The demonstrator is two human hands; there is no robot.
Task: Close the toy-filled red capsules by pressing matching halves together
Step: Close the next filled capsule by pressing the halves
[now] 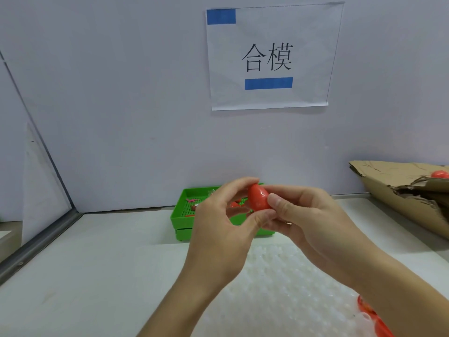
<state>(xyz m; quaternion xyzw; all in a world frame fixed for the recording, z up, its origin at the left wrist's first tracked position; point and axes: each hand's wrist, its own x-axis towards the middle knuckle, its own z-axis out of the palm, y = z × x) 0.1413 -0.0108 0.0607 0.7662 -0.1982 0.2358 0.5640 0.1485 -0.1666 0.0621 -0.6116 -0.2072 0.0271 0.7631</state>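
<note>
A red egg-shaped capsule is held up in front of me, above the table. My left hand grips it from the left, fingers curled over its top and thumb under it. My right hand pinches its right side, thumb on the front. Behind the hands stands a green tray holding small pink toys and a red capsule piece, partly hidden by my fingers.
A torn cardboard box at the right holds another red capsule. A bubble-wrap sheet lies under my forearms, with red capsule pieces at its lower right. A wall with a paper sign stands behind.
</note>
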